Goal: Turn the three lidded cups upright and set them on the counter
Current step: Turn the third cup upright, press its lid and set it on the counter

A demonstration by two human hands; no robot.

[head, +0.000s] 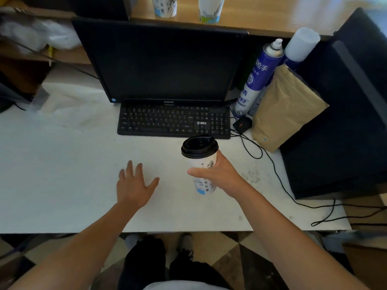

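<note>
- Head view: gripping one lidded cup in the right hand, upright, black lid on top, in front of the keyboard; apparently lifting or lowering, base contact with the white counter unclear.
- Hovering empty, fingers spread wide: the left hand, left of the cup.
- Standing behind the keyboard on a wooden shelf: two more cups, tops cropped, orientation unclear; likely one of three nearing placement.

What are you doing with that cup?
A person's right hand grips a white printed paper cup with a black lid, upright, at the white desk in front of the black keyboard. The left hand is open and empty. Two more printed cups stand on the wooden shelf behind.
</note>
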